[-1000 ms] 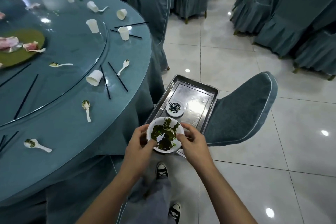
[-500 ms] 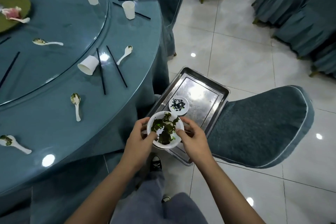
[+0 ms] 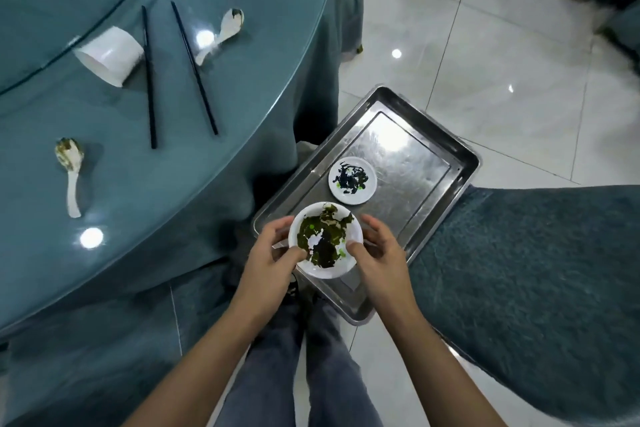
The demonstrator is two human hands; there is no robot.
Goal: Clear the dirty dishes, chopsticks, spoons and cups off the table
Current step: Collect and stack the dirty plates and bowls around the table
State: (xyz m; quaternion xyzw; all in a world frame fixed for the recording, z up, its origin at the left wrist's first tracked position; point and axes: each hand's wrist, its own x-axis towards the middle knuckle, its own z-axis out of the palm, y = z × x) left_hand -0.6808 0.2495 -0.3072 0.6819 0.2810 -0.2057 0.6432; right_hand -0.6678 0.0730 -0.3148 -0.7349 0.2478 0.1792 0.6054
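The round table [image 3: 138,191], draped in teal cloth under a glass top, is filling the left of the view, and a blue-covered chair [image 3: 526,270] is lying at the right. Between them a metal tray [image 3: 433,163] is sitting just beside the table's edge. The left hand [image 3: 270,256] and the right hand [image 3: 381,256] are both gripping a white bowl [image 3: 325,239] smeared with dark green leftovers, thumbs curled over its rim, at the tray's near end – whether it is touching the tray cannot be told. On the table a white cup [image 3: 110,55] is lying on its side. A small stained saucer [image 3: 352,180] is resting on the tray just beyond the bowl. Two black chopsticks [image 3: 149,80] are lying beside the cup, with two soiled spoons [image 3: 69,170] nearby.
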